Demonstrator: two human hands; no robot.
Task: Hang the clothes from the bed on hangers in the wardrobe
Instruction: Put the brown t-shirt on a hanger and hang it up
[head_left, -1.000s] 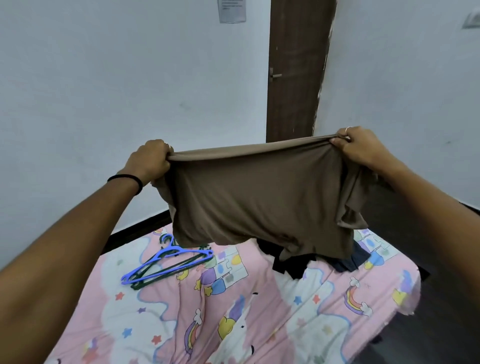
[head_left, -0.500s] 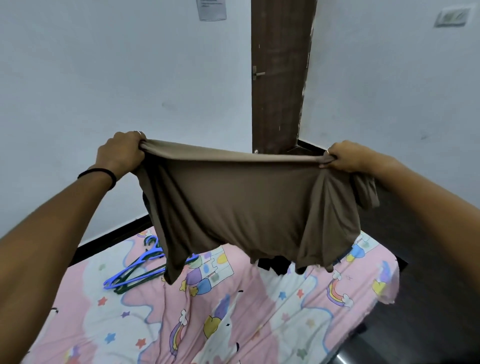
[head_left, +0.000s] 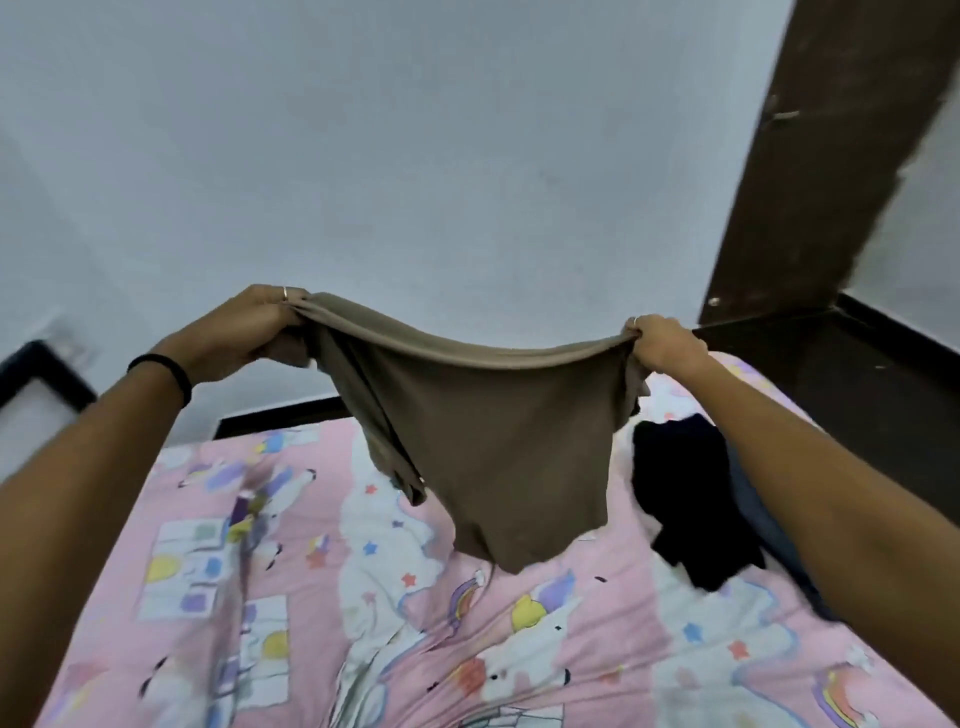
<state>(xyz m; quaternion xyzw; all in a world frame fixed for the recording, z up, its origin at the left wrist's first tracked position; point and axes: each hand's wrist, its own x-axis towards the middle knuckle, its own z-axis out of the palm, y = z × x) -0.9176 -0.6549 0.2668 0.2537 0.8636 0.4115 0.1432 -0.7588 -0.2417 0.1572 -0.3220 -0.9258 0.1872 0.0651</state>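
While you hold the soft brown jersey garment (head_left: 498, 441) spread in the air above the pink cartoon-print bedsheet (head_left: 363, 597), judge it as light and limp: the top edge sags in a curve between your hands and the body hangs loose, one lower corner dangling nearest the sheet. It will likely slip and bunch rather than keep any shape, so the sensible places to take hold are the two ends of that top edge, where you have it now; a hanger would need feeding in from an opening, and no hanger shows clearly in this blurred view. Your left hand (head_left: 244, 330) is closed in a tight grip, fingers curled round a gathered wad of fabric at the left end. Your right hand (head_left: 662, 345) pinches the right end, fingers folded over the hem. A black piece of clothing (head_left: 685, 499) lies on the bed just under your right forearm, not yet hung.
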